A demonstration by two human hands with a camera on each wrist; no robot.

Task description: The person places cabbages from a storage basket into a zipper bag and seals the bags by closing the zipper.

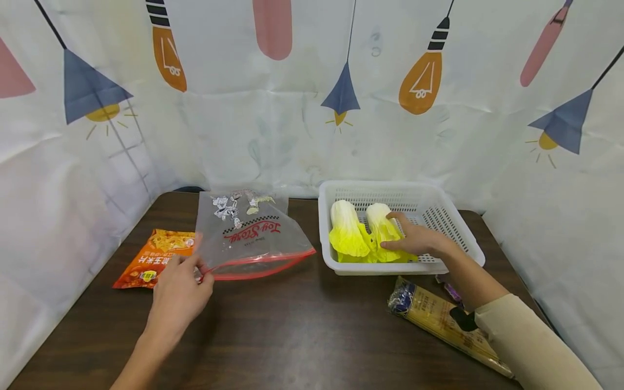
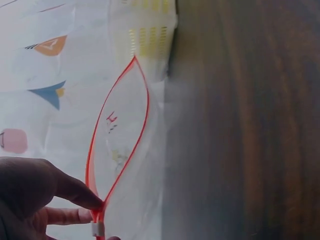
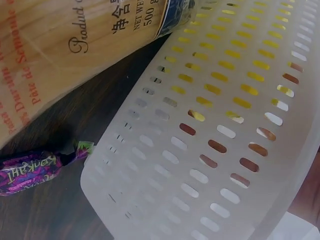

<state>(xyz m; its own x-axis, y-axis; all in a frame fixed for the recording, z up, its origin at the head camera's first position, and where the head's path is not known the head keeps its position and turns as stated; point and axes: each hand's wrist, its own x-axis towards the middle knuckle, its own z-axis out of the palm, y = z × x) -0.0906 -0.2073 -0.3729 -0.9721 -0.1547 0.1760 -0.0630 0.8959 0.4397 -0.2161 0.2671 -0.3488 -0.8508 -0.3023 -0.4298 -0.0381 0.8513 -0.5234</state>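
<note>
The left hand [image 1: 180, 286] pinches the bag [image 1: 253, 244], and in the basket [image 1: 385, 268] to the bag's right the right hand [image 1: 416, 238] grips the right-hand cabbage [image 1: 381, 221], lying front to back

- Curtained-off nook; whether home or studio, unclear.
- Lamp-print sheeting [image 1: 292, 143] beyond the left hand [image 1: 181, 287] and right of the right hand [image 1: 420, 240].
- Wood-grain table [image 1: 312, 336] beneath both.

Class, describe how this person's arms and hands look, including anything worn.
The right forearm has a plain, pale beige sleeve covering part of it. The left forearm shows no sleeve. The left hand and right hand are bare.
</note>
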